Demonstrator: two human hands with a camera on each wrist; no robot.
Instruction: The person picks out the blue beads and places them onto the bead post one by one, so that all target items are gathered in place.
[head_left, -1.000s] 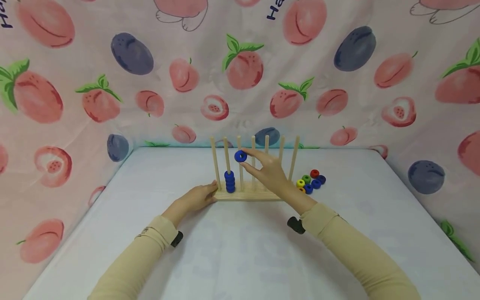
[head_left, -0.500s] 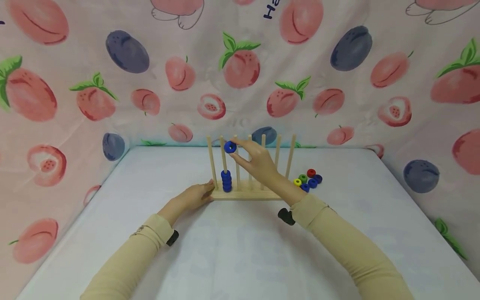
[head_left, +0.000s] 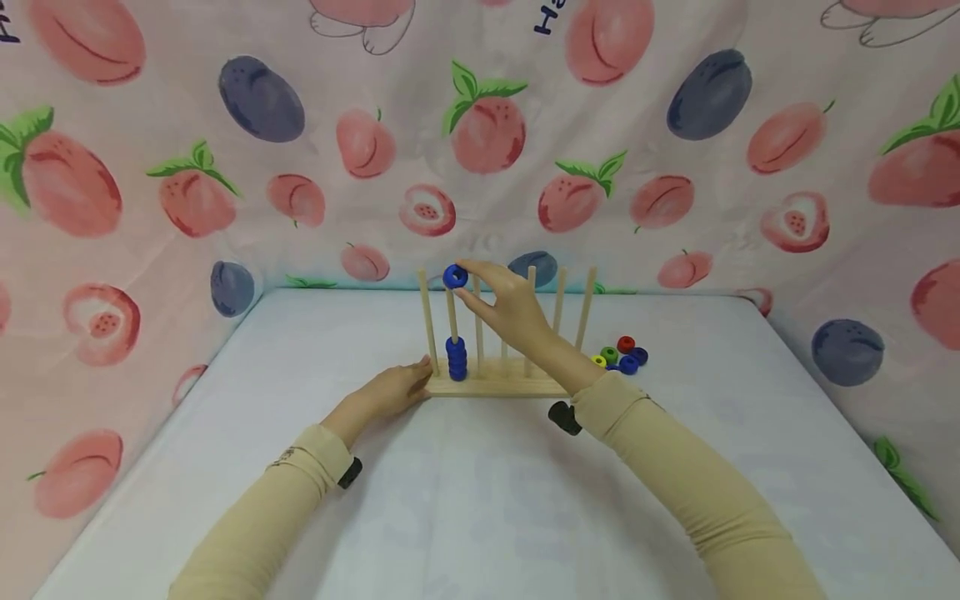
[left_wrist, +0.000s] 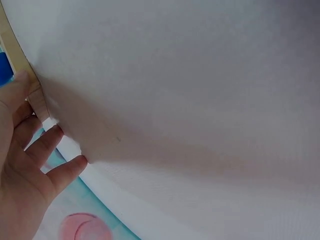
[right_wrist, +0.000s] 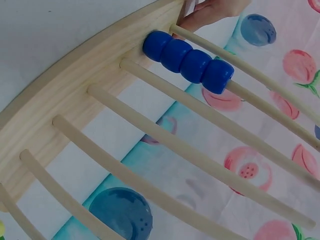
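A wooden peg rack [head_left: 498, 387] with a row of upright pegs stands on the table. Several blue beads [head_left: 457, 360] are stacked at the bottom of its second peg from the left; the right wrist view shows this blue stack [right_wrist: 184, 61] up close. With thumb and fingertips, my right hand [head_left: 516, 310] pinches another blue bead [head_left: 454, 276] at the top of that peg, its hole facing the camera. Whether the peg's tip is inside the hole cannot be made out. My left hand [head_left: 392, 393] holds the rack's left end, thumb on the front of the base [left_wrist: 21, 62].
Loose beads lie right of the rack: a red bead [head_left: 626, 343], a green bead [head_left: 609, 355], a yellow bead [head_left: 598, 361] and several blue ones, partly hidden by the right forearm. A fruit-print cloth [head_left: 480, 208] hangs behind the white table [head_left: 480, 500].
My right hand has carried the blue bead left and upward, from near the third peg to the top of the second. The left hand has stayed on the rack's end.
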